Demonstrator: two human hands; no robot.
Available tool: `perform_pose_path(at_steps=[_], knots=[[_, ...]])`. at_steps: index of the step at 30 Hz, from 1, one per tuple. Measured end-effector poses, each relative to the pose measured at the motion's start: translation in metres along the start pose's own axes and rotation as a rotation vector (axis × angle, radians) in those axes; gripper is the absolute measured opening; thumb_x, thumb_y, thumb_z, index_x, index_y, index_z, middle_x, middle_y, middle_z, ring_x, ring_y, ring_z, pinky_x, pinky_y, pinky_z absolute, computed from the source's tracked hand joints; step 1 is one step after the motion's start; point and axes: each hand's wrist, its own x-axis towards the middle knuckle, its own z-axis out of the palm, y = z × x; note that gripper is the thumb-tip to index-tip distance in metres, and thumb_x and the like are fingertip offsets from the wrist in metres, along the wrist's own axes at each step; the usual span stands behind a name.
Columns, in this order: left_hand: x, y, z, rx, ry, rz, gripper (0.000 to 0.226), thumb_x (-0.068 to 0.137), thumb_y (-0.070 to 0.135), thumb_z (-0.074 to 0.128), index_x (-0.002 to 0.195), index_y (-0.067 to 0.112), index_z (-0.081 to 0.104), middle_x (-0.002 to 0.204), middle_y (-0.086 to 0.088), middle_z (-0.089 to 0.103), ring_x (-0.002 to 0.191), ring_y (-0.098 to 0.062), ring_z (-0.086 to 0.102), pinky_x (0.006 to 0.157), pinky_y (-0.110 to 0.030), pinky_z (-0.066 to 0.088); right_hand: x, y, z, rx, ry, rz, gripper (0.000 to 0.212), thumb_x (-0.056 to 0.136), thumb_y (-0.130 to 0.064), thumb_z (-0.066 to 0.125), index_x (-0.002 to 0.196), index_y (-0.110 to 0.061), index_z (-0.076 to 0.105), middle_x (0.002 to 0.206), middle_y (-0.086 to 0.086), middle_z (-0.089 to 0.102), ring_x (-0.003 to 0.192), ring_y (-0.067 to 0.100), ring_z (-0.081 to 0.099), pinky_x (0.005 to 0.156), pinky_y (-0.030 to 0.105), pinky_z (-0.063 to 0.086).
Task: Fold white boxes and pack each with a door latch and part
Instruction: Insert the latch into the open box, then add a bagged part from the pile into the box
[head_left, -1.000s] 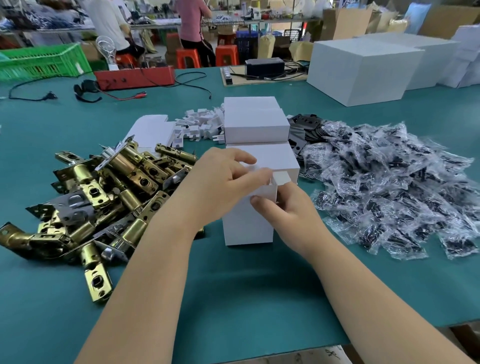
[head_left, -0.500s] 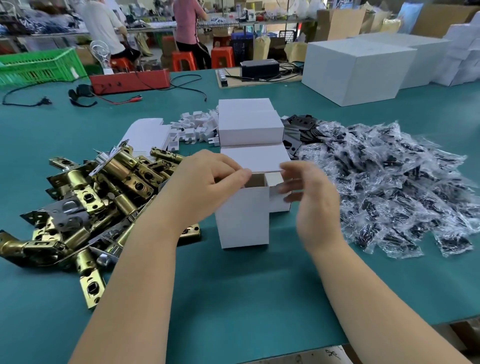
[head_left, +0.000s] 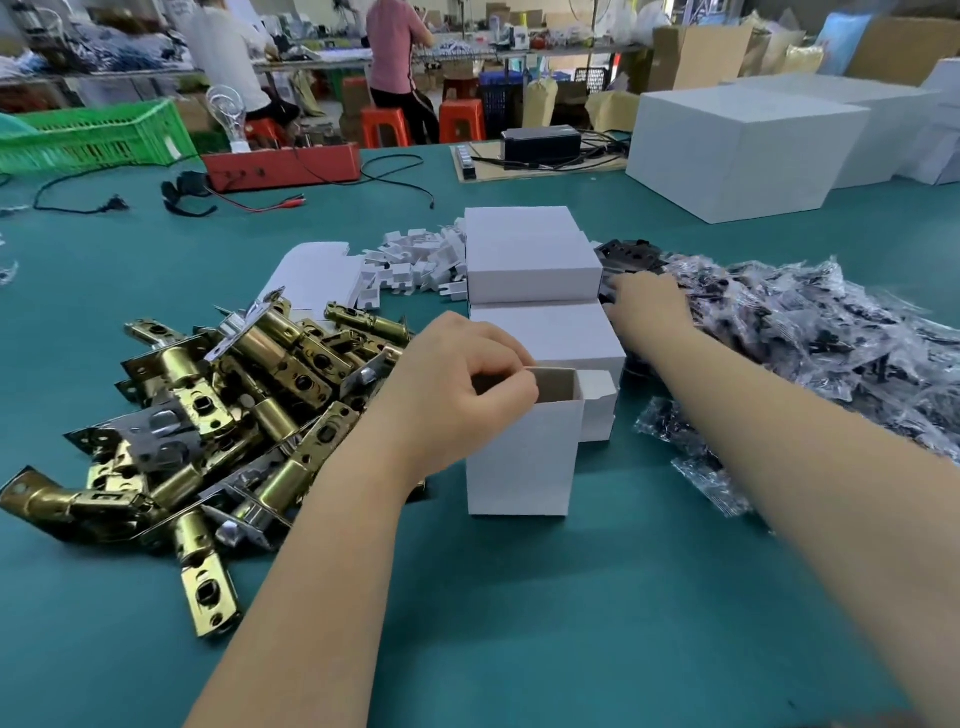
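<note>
A small white box (head_left: 522, 457) stands upright in the middle of the green table, its top open and a flap hanging to the right. My left hand (head_left: 462, 384) pinches the box's top left edge. My right hand (head_left: 647, 306) reaches far right of the box, fingers down on the edge of the pile of black parts in clear bags (head_left: 810, 353), next to loose black plates (head_left: 631, 257). Whether it grips anything is hidden. A heap of brass door latches (head_left: 218, 415) lies to the left.
Closed white boxes (head_left: 530, 254) are stacked behind the open one. Flat box blanks (head_left: 311, 273) and small white card inserts (head_left: 415, 260) lie beyond the latches. Large white cartons (head_left: 737, 145), a red tray (head_left: 280, 166), cables and a green crate (head_left: 93, 135) line the back. People work beyond the table.
My right hand left the box's flap and moved away to the right and back, onto the bagged parts. My left hand stayed on the box's top edge.
</note>
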Motion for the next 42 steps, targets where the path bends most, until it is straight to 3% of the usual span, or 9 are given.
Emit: perform_pose_path(at_steps=[5,13,16,21,24,29,34,37,42], knots=[[0.001,-0.001,0.000,-0.047,-0.018,-0.037,0.025,0.074,0.025,0.052,0.051,0.030,0.061,0.084,0.021,0.067,0.093,0.003,0.047,0.075,-0.004,0.030,0.013,-0.001,0.007,-0.118,-0.014,0.044,0.026,0.094,-0.013,0.047,0.114,-0.001,0.056,0.121,0.021,0.056,0.113,0.037,0.051,0.082,0.043,0.044],[0.001,-0.003,-0.001,-0.031,-0.031,-0.016,0.025,0.075,0.027,0.052,0.054,0.027,0.064,0.084,0.025,0.066,0.094,0.005,0.048,0.077,-0.004,0.030,0.016,0.004,0.001,0.026,0.031,-0.026,0.023,0.093,-0.025,0.053,0.100,-0.010,0.068,0.102,0.015,0.065,0.094,0.036,0.057,0.069,0.034,0.044],[0.000,-0.003,0.000,-0.044,-0.030,-0.026,0.024,0.075,0.028,0.052,0.054,0.029,0.064,0.085,0.025,0.067,0.094,0.004,0.047,0.075,-0.004,0.030,0.007,0.003,-0.006,0.294,0.107,-0.013,0.030,0.094,-0.023,0.050,0.065,-0.014,0.054,0.068,0.007,0.055,0.071,0.028,0.047,0.053,0.030,0.029],[0.001,-0.002,-0.002,-0.100,-0.034,-0.044,0.024,0.073,0.028,0.054,0.052,0.036,0.061,0.086,0.024,0.067,0.091,0.008,0.048,0.070,-0.001,0.030,-0.027,-0.004,-0.032,1.088,0.339,0.134,0.017,0.090,-0.018,0.062,0.104,-0.013,0.070,0.075,-0.005,0.066,0.059,0.006,0.056,0.062,0.024,0.050],[0.000,-0.001,-0.004,-0.141,-0.056,-0.036,0.023,0.073,0.026,0.056,0.052,0.033,0.061,0.089,0.020,0.068,0.088,0.011,0.049,0.067,0.000,0.032,-0.067,-0.011,-0.062,1.393,0.375,0.070,0.009,0.091,-0.017,0.063,0.089,-0.022,0.070,0.068,-0.011,0.069,0.056,0.000,0.055,0.061,0.016,0.048],[-0.001,-0.001,-0.005,-0.143,-0.036,-0.033,0.020,0.073,0.025,0.056,0.054,0.021,0.061,0.083,0.016,0.067,0.082,0.006,0.051,0.064,-0.004,0.033,-0.135,-0.037,-0.080,1.254,0.155,-0.281,0.021,0.089,-0.009,0.064,0.081,-0.028,0.071,0.069,-0.014,0.071,0.066,-0.001,0.063,0.066,0.014,0.050],[-0.001,-0.003,-0.002,-0.242,0.039,-0.040,0.024,0.073,0.023,0.062,0.076,0.000,0.070,0.082,-0.006,0.065,0.075,-0.018,0.060,0.069,-0.029,0.049,-0.151,-0.046,-0.062,1.267,0.045,-0.283,0.021,0.091,-0.005,0.060,0.084,-0.022,0.070,0.068,-0.015,0.068,0.066,0.000,0.061,0.063,0.012,0.048],[0.000,-0.004,-0.005,-0.311,0.089,-0.067,0.021,0.072,0.026,0.067,0.069,0.005,0.070,0.080,0.000,0.067,0.073,-0.011,0.062,0.063,-0.019,0.046,-0.150,-0.043,-0.056,1.288,0.101,-0.268,0.023,0.092,-0.005,0.060,0.085,-0.025,0.069,0.072,-0.016,0.069,0.070,0.001,0.063,0.069,0.015,0.050],[-0.003,-0.012,-0.020,-0.352,-0.063,-0.130,0.013,0.068,0.035,0.074,0.079,0.028,0.078,0.099,0.021,0.068,0.098,-0.001,0.065,0.081,-0.014,0.051,-0.151,-0.040,-0.051,1.259,0.172,-0.268,0.025,0.092,-0.009,0.061,0.085,-0.033,0.067,0.072,-0.021,0.069,0.070,-0.004,0.063,0.068,0.013,0.049]])
